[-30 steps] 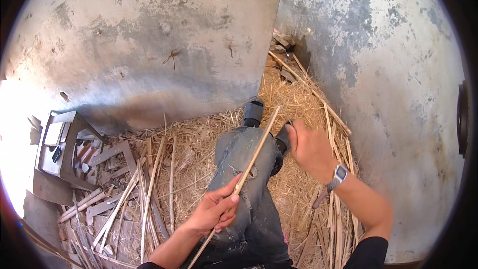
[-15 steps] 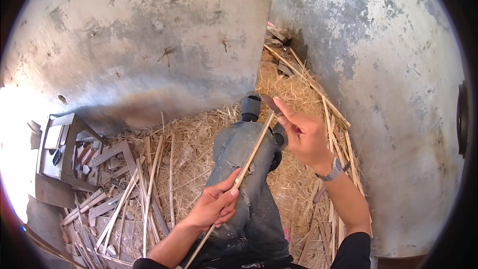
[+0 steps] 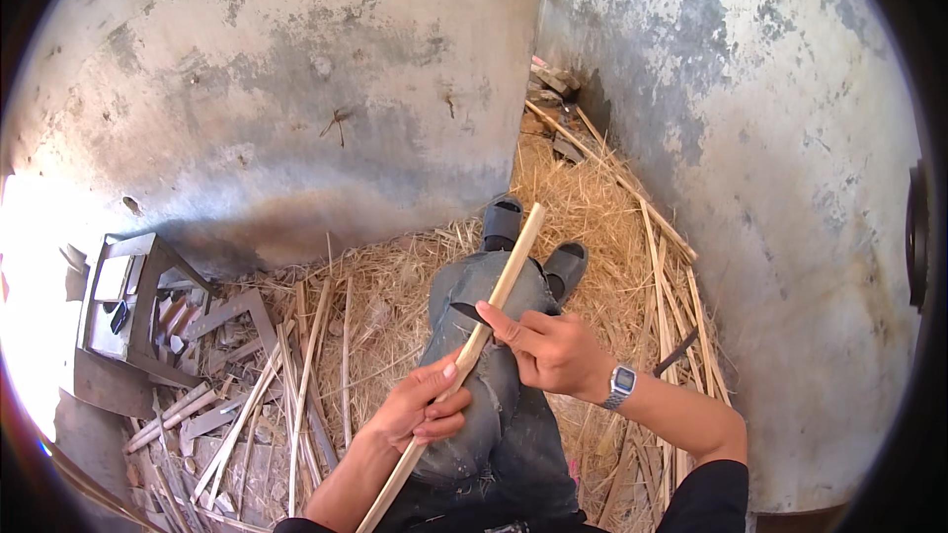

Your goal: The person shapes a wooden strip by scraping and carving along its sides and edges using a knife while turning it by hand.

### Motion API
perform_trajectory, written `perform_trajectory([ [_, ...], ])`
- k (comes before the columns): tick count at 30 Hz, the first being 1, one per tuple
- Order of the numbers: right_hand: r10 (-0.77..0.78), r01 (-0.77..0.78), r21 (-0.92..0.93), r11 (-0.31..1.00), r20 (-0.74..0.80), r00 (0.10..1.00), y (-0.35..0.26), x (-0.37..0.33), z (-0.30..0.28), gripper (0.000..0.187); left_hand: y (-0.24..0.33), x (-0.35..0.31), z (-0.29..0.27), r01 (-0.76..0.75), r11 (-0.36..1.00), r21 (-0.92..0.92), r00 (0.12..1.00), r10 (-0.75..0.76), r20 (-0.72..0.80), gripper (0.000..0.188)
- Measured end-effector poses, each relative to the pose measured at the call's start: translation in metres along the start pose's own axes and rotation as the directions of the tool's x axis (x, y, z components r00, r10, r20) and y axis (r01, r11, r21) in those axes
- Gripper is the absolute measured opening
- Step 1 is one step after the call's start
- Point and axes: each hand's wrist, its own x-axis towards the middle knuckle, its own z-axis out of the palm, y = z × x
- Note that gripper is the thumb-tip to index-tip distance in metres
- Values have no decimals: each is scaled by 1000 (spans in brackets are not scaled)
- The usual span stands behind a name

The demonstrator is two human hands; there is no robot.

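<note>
A long pale wooden strip (image 3: 509, 271), possibly bamboo, runs slantwise over my legs. My left hand (image 3: 427, 407) is closed round its lower half, thumb on top. My right hand (image 3: 548, 347) grips a knife, its dark blade (image 3: 466, 312) lying across the strip just above my left hand. The right index finger presses close to where blade and strip meet. Past my right forearm shows a dark curved end (image 3: 677, 351), which looks like the knife's long handle; the part between is hidden by the hand and arm.
Straw-like shavings (image 3: 592, 434) cover the floor around my legs and sandals (image 3: 565, 271). Loose strips (image 3: 306, 365) lie on the left, more (image 3: 671, 286) along the right wall (image 3: 810, 237). A small wooden stool-like frame (image 3: 128, 301) stands left, beside broken pieces. Another wall (image 3: 296, 89) rises ahead.
My right hand and the knife have come down along the strip from its far end towards my left hand. The strip's upper end now shows free. The left hand still holds it.
</note>
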Motion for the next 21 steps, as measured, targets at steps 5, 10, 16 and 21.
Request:
perform_trajectory([
  [5,59,-75,-87,993,-169,984,77,32,-24,70,-1,-2,-3,29,998,-58,999,-28,16,51],
  [10,-20,25,-33,999,129,991,5,9,-12,69,-3,-2,-9,37,996,-84,999,-34,36,45],
  [16,-2,-2,-37,999,-116,993,55,25,-8,68,3,-1,-4,35,999,-19,999,-35,10,42],
  [21,-76,72,55,996,74,994,20,23,-10,70,0,-4,-5,7,1000,13,1000,-7,6,41],
])
